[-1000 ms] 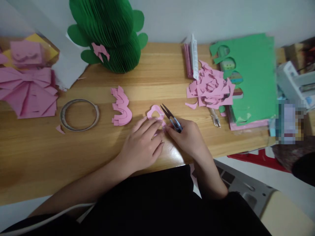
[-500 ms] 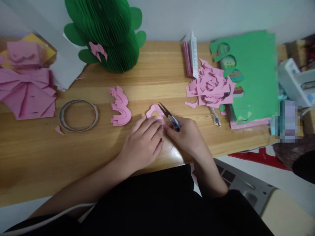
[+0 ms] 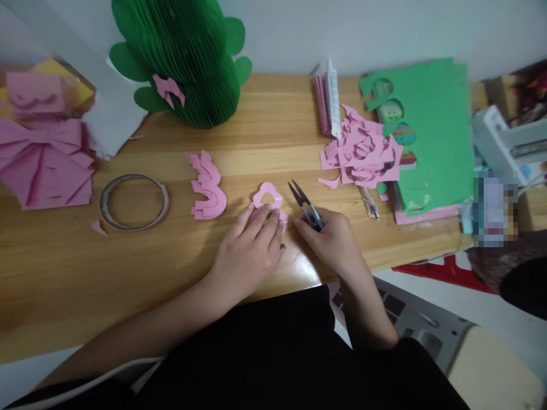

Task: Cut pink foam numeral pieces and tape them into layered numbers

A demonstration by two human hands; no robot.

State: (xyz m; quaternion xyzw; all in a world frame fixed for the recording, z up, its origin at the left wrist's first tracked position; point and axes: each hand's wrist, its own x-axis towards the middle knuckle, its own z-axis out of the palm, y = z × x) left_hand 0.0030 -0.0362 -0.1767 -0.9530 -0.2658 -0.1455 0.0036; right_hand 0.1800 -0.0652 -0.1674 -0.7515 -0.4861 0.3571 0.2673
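My left hand [image 3: 250,245] lies palm down with fingers stretched over a pink paper cutout [image 3: 260,189], pressing it to the table. The cutout's wavy, looped outline shows past the fingertips; the rest is hidden beneath them. My right hand [image 3: 331,236] is closed around small scissors [image 3: 308,206] with dark blades and bluish handles. The blades point up and left, slightly parted, just right of the cutout and apart from it. To the left of my left hand lies a stack of scalloped pink paper pieces [image 3: 208,191].
A tape roll [image 3: 102,204] and folded pink paper [image 3: 47,165] lie left. Behind stands a green pleated paper shape [image 3: 196,74]. Pink scraps [image 3: 363,148], a white tube [image 3: 332,99], a pen [image 3: 370,205] and green sheets [image 3: 436,136] lie right. The wooden table's [image 3: 128,285] front edge meets my body.
My right hand has drawn the scissors a little to the right, away from the cutout, so more of the cutout shows. My left hand has stayed nearly in place.
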